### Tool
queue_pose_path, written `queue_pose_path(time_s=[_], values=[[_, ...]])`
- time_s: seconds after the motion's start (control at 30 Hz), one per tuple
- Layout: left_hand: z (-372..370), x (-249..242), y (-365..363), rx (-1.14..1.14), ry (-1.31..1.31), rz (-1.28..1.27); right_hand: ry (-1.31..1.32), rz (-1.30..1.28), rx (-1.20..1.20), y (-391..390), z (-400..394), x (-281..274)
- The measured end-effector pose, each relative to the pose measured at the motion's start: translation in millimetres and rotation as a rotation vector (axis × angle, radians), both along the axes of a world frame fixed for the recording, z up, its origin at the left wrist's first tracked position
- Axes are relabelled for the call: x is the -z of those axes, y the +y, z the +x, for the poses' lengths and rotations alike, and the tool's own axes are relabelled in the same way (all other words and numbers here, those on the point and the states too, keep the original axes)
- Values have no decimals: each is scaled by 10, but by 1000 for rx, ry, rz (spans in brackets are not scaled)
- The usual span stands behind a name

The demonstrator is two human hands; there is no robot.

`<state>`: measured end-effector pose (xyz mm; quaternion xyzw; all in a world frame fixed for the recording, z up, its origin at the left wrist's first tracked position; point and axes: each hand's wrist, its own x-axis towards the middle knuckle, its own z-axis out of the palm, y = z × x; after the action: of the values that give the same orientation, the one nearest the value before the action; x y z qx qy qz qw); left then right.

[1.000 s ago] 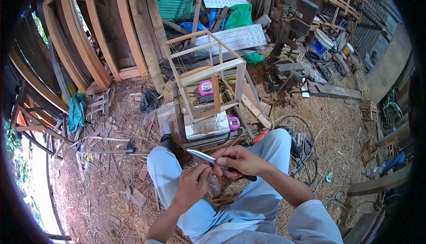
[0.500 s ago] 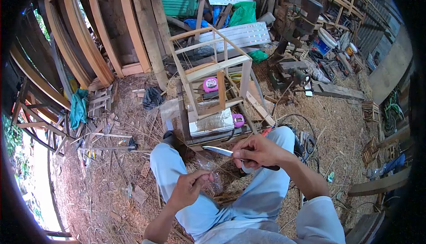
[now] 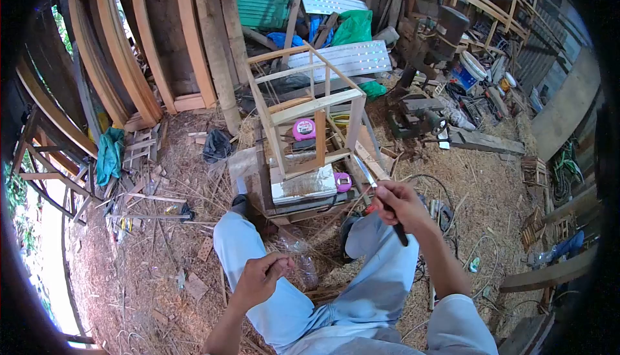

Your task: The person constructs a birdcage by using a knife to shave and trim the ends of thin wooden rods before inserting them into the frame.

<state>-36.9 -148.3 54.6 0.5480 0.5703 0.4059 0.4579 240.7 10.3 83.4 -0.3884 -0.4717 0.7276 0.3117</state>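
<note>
My right hand (image 3: 405, 206) grips a knife (image 3: 402, 233) above my right knee. Its dark handle sticks out below the fist, and the narrow, shiny blade points up and left toward the wooden frame. My left hand (image 3: 263, 279) is closed over my left thigh, with its fingers curled in; whether anything small is inside I cannot make out. In front of my knees a small light-wood frame (image 3: 316, 111) stands on a low bench. A white block-like piece (image 3: 303, 189) lies under it. Two pink tape measures, one round (image 3: 303, 129) and one smaller (image 3: 343, 182), sit there.
A clear plastic bottle (image 3: 309, 274) lies between my legs. Black cables (image 3: 445, 184) run over the shavings at right. A machine (image 3: 420, 116) stands at back right, and long boards (image 3: 194, 38) lean on the left wall. Wood scraps (image 3: 197, 285) litter the floor.
My right hand has moved right and up with the knife, whose blade has swung from pointing left to pointing up and left. My left hand has shifted slightly left.
</note>
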Motion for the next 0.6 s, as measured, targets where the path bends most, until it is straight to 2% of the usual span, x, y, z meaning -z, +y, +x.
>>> queue_pose_path(time_s=[0.03,0.1,0.13,0.27,0.4,0.5,0.6], values=[[35,19,36,-12,61,78,59,-19,8,-14,-34,36],[65,-80,107,17,149,50,190,-87,-73,-32,-88,163],[64,-122,131,37,244,20,173,-61,-109,-83,-150,121],[98,-144,193,47,250,137,167,-38,-205,-206,-308,-47],[-114,-234,120,70,294,71,77,-1,-33,64,-90,97],[-319,-245,71,71,314,72,7,-81,61,184,87,-121],[-462,-174,11,92,402,77,-16,-33,160,352,301,-126]])
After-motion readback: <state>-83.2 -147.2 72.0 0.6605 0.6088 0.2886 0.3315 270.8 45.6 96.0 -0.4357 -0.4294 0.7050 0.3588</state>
